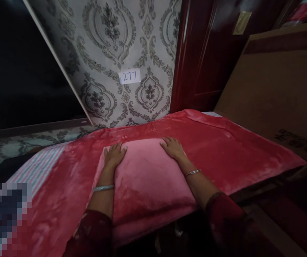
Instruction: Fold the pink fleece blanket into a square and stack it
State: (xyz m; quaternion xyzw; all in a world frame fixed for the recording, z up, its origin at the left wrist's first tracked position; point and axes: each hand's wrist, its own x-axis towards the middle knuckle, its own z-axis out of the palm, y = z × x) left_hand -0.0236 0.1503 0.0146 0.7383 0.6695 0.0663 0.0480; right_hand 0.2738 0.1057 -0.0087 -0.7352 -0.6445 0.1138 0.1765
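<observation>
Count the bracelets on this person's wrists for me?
2. One pale bracelet circles the left wrist, and a thin silver bangle sits on the right wrist; both hands rest flat on the pink pillow. Sleeves may hide more.

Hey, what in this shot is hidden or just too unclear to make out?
- Head view: what lies under the pink pillow, covered by it and by the left hand and right hand pressed flat on top.
- Head view: the bottom-left corner, masked by pixelation.
- Head view: the black print on the cardboard box, cut off by the right edge.
- Head view: the red blanket's near edge, lost in shadow.
</observation>
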